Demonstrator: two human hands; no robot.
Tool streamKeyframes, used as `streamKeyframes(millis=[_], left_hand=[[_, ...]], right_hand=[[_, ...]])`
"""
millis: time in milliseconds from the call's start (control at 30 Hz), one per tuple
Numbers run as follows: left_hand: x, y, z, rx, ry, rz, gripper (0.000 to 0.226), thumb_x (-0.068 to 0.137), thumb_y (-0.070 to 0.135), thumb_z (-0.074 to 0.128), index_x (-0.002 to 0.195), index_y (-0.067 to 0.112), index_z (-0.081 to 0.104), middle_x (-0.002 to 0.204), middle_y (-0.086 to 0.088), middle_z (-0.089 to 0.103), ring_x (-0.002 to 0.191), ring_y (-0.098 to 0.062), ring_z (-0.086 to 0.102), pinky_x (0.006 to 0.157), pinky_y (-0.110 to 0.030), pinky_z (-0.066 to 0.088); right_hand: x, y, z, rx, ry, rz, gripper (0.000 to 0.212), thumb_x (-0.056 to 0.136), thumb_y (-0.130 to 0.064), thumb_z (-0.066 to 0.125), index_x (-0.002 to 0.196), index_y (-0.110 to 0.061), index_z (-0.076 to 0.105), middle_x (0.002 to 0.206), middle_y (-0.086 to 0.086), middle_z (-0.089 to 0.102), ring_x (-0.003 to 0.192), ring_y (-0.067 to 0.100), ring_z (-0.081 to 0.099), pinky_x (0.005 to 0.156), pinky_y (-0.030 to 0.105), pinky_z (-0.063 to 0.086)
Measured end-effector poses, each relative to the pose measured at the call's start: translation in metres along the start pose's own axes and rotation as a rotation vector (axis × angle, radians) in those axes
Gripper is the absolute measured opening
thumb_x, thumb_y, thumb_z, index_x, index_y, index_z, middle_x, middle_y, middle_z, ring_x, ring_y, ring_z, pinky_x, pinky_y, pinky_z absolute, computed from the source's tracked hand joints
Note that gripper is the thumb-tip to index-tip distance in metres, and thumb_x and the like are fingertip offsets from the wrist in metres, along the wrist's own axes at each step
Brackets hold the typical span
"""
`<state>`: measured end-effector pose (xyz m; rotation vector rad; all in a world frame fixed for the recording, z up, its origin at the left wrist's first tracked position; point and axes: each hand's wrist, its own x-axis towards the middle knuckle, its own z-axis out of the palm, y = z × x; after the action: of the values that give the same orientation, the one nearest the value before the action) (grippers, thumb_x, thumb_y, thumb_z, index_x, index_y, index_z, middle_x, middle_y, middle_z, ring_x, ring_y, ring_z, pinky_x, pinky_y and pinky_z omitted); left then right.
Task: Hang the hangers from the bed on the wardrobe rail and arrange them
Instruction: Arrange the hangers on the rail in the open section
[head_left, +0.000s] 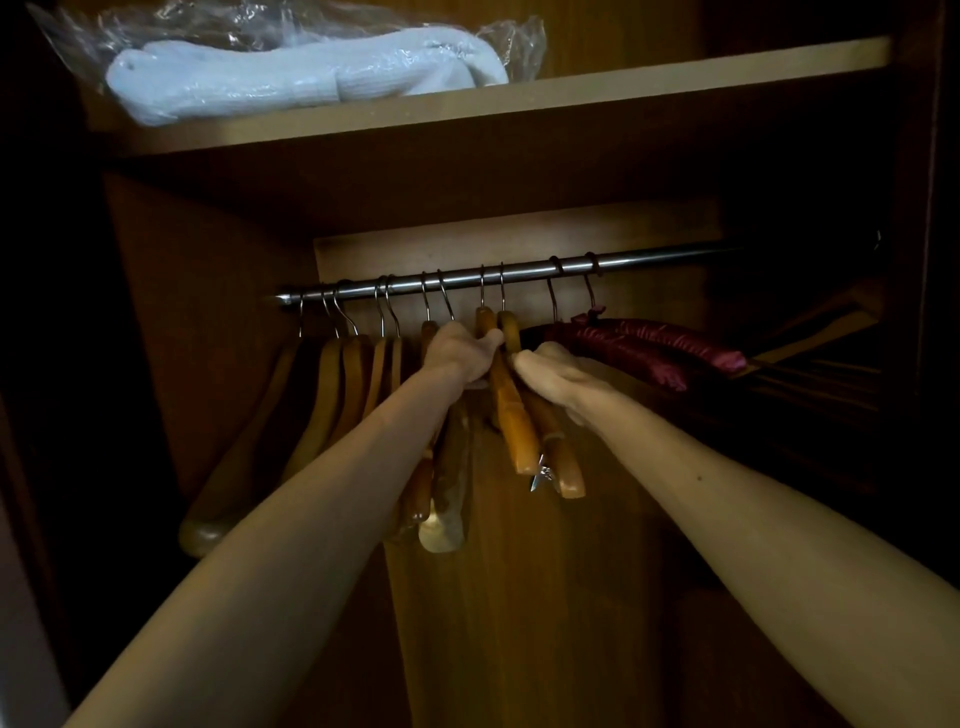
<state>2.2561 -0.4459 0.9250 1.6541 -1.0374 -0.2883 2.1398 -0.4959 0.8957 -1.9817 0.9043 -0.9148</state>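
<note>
Hangers hang in a row on the wardrobe rail (519, 270), a chrome bar running slightly uphill to the right under the shelf (571, 98). Most are wooden hangers (511, 410) w/ metal hooks, orange-brown, varnished; a bunch sits packed at the left end, two more pairs toward the middle. One mid hanger carries a small metal clip (540, 475) at its lower tip. Right of those, two padded hangers (649, 345) in dark red satin, hooks also on the rail, arms angled off to the right.

Left hand (460, 356) reaches in among the mid wooden ones, fingers curled round the neck of a hanger just below its hook. Right hand (556, 376) is just beside it, fingers bent over the shoulder of the next wooden hanger; the fingertips are hidden, so can't tell how tight the grip is. Both forearms cross the lower hanger ends and hide part of them.

Wardrobe interior is dark brown wood, v. dim at both sides. On the shelf above the rail lies a clear plastic bag (291, 57) holding folded white fabric.
</note>
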Motion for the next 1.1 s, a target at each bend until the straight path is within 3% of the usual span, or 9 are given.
streamKeyframes(millis=[67, 167, 333, 533, 633, 700, 833, 933, 1100], left_hand=[[-0.001, -0.002, -0.004, 0.156, 0.055, 0.053, 0.025, 0.098, 0.034, 0.060, 0.091, 0.011, 0.065, 0.086, -0.008, 0.074, 0.077, -0.018, 0.073, 0.071, -0.028, 0.059], [-0.007, -0.004, -0.006, 0.368, 0.135, 0.142, 0.023, 0.096, 0.034, 0.062, 0.089, 0.012, 0.067, 0.076, -0.004, 0.069, 0.066, -0.014, 0.068, 0.061, -0.025, 0.055], [-0.023, -0.006, -0.002, 0.641, 0.255, 0.309, 0.020, 0.097, 0.030, 0.062, 0.096, 0.011, 0.068, 0.087, -0.004, 0.068, 0.076, -0.016, 0.067, 0.067, -0.029, 0.058], [-0.035, -0.005, -0.001, 0.759, 0.289, 0.367, 0.020, 0.101, 0.029, 0.056, 0.102, 0.011, 0.065, 0.087, -0.001, 0.053, 0.069, -0.011, 0.048, 0.059, -0.025, 0.040], [-0.035, -0.005, -0.001, 0.793, 0.285, 0.357, 0.021, 0.100, 0.031, 0.057, 0.098, 0.012, 0.064, 0.075, 0.004, 0.047, 0.058, -0.007, 0.042, 0.049, -0.020, 0.032], [-0.035, -0.003, -0.001, 0.817, 0.265, 0.336, 0.020, 0.100, 0.031, 0.058, 0.094, 0.013, 0.063, 0.070, 0.004, 0.046, 0.055, -0.006, 0.041, 0.045, -0.020, 0.030], [-0.038, 0.003, -0.001, 0.936, 0.245, 0.326, 0.022, 0.097, 0.028, 0.062, 0.091, 0.007, 0.060, 0.079, 0.000, 0.056, 0.065, -0.012, 0.054, 0.058, -0.026, 0.045], [-0.042, 0.012, 0.005, 1.014, 0.309, 0.420, 0.022, 0.098, 0.028, 0.059, 0.093, 0.007, 0.062, 0.082, -0.001, 0.057, 0.070, -0.014, 0.058, 0.063, -0.027, 0.051], [-0.048, 0.036, 0.036, 0.685, 0.204, 0.393, 0.029, 0.099, 0.038, 0.056, 0.088, 0.012, 0.062, 0.078, 0.001, 0.062, 0.065, -0.011, 0.062, 0.061, -0.025, 0.056]], right_hand=[[-0.001, 0.000, 0.003, -0.005, -0.005, -0.013, 0.024, 0.095, -0.038, 0.056, 0.083, -0.018, 0.063, 0.078, 0.003, 0.061, 0.074, 0.019, 0.058, 0.062, 0.029, 0.041], [-0.001, 0.000, 0.006, -0.021, -0.014, -0.020, 0.029, 0.096, -0.043, 0.056, 0.085, -0.019, 0.065, 0.078, 0.004, 0.064, 0.076, 0.020, 0.062, 0.065, 0.030, 0.045], [-0.001, 0.006, 0.007, -0.050, -0.008, -0.023, 0.038, 0.098, -0.050, 0.054, 0.086, -0.015, 0.064, 0.072, 0.005, 0.062, 0.070, 0.020, 0.063, 0.070, 0.034, 0.053], [-0.015, 0.009, 0.003, -0.182, -0.023, -0.002, 0.049, 0.099, -0.053, 0.051, 0.099, -0.007, 0.070, 0.069, 0.006, 0.064, 0.058, 0.017, 0.059, 0.048, 0.025, 0.043], [-0.028, 0.003, -0.009, -0.366, 0.072, -0.043, 0.044, 0.098, -0.052, 0.054, 0.089, -0.011, 0.067, 0.064, 0.003, 0.065, 0.053, 0.013, 0.061, 0.056, 0.025, 0.050], [-0.037, -0.004, -0.024, -0.401, 0.180, -0.114, 0.035, 0.097, -0.045, 0.060, 0.092, -0.013, 0.071, 0.074, 0.004, 0.070, 0.065, 0.015, 0.067, 0.072, 0.031, 0.056], [-0.052, -0.016, -0.070, -0.379, 0.376, -0.234, 0.015, 0.095, -0.029, 0.067, 0.107, -0.021, 0.073, 0.099, -0.008, 0.069, 0.083, 0.007, 0.064, 0.077, 0.023, 0.053], [-0.059, -0.017, -0.104, -0.400, 0.538, -0.249, 0.012, 0.091, -0.026, 0.070, 0.100, -0.022, 0.077, 0.105, -0.003, 0.074, 0.097, 0.013, 0.069, 0.088, 0.033, 0.058], [-0.056, -0.012, -0.120, -0.578, 0.453, -0.025, 0.055, 0.086, -0.057, 0.068, 0.128, -0.021, 0.066, 0.128, 0.004, 0.066, 0.117, 0.023, 0.062, 0.092, 0.034, 0.049]])
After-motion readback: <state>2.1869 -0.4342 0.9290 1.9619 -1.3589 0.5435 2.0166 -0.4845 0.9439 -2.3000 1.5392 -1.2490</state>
